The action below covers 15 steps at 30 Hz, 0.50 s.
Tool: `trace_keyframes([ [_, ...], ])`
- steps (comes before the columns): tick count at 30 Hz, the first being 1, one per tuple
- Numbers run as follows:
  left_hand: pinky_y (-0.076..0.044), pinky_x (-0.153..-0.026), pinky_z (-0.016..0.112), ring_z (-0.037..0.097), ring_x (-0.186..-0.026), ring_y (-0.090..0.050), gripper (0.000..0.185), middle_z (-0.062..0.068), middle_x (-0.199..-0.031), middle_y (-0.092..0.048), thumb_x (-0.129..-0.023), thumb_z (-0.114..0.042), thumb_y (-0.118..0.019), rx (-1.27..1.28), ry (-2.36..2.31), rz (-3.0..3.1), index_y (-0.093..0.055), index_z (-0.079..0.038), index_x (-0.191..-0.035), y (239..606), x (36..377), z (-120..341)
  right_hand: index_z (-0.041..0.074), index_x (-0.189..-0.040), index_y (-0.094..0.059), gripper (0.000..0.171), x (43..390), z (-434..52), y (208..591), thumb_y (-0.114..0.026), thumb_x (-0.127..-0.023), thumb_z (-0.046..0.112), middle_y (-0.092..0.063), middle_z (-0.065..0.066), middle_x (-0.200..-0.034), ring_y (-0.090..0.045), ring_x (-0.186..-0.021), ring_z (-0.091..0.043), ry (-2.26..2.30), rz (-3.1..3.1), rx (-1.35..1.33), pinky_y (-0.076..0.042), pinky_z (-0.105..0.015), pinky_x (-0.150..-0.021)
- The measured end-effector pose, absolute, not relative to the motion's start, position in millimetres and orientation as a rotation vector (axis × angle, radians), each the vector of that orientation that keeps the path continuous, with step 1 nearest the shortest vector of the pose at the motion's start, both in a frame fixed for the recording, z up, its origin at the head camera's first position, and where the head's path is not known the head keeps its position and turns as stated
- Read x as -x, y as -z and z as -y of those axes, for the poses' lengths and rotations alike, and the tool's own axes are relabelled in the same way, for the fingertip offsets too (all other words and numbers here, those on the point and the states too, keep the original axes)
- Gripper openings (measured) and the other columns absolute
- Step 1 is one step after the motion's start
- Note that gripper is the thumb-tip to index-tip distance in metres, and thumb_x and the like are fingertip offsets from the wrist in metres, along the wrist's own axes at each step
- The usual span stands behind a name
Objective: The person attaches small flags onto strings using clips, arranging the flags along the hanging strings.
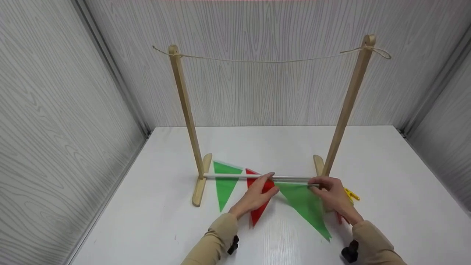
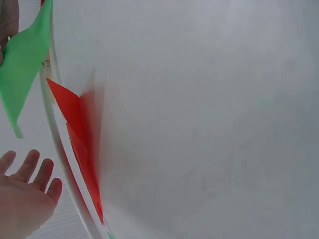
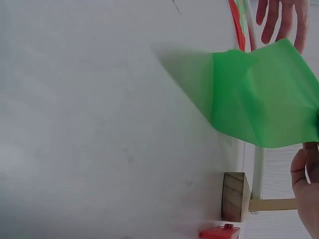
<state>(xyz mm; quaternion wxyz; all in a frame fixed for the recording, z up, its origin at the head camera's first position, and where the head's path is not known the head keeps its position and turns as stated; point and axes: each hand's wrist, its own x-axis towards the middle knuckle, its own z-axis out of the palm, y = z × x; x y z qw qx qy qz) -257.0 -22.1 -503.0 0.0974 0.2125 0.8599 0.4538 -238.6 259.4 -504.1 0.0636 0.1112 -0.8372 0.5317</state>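
My right hand [image 1: 333,193] pinches a green pennant [image 1: 305,202] by the right end of its straight top edge, and its point hangs down toward me. In the right wrist view this pennant [image 3: 271,94] bends above the white table. My left hand [image 1: 254,197] is at the pennant's other top corner; the left wrist view shows its fingers [image 2: 44,174] extended and spread, holding nothing. Beneath that hand lies a red pennant [image 1: 258,216], partly covered by it. Farther left, another green pennant [image 1: 224,184] lies under the white rod [image 1: 230,176].
Two wooden posts [image 1: 186,106] on flat feet [image 1: 198,191] stand joined by the low rod. A thin string [image 1: 257,61] is tied between their tops. Beside my right hand lie a yellow clothespin [image 1: 352,194] and a red clothespin [image 3: 219,232]. Wood-grain panels [image 1: 66,121] enclose the table.
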Motion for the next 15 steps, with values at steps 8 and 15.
trace_keyframes([
  [8,-0.052,-0.107,0.041,0.028,-0.125,-0.061,0.049,0.013,-0.136,-0.064,-0.103,-0.033,-0.056,-0.67,-1.497,-2.441,-0.055,-0.003,-0.141,500.6,259.6,14.8,-0.009,-0.103,-0.071,0.014,243.4,-258.2,511.3,-0.069,-0.09,-0.003,-0.076,-0.005,-0.095,-0.064,-0.083,0.0,-1.654,2.371,-0.57,-0.051,-0.012,-0.079],
  [15,-0.056,-0.085,0.024,0.017,-0.099,-0.067,0.035,0.011,-0.119,-0.072,-0.1,-0.024,-0.063,-0.687,-1.585,-2.396,-0.068,-0.001,-0.125,500.7,259.0,13.0,-0.004,-0.103,-0.073,0.013,243.9,-259.8,515.1,-0.068,-0.091,-0.003,-0.075,-0.012,-0.097,-0.066,-0.086,0.001,-1.664,2.361,-0.643,-0.051,-0.011,-0.083],
])
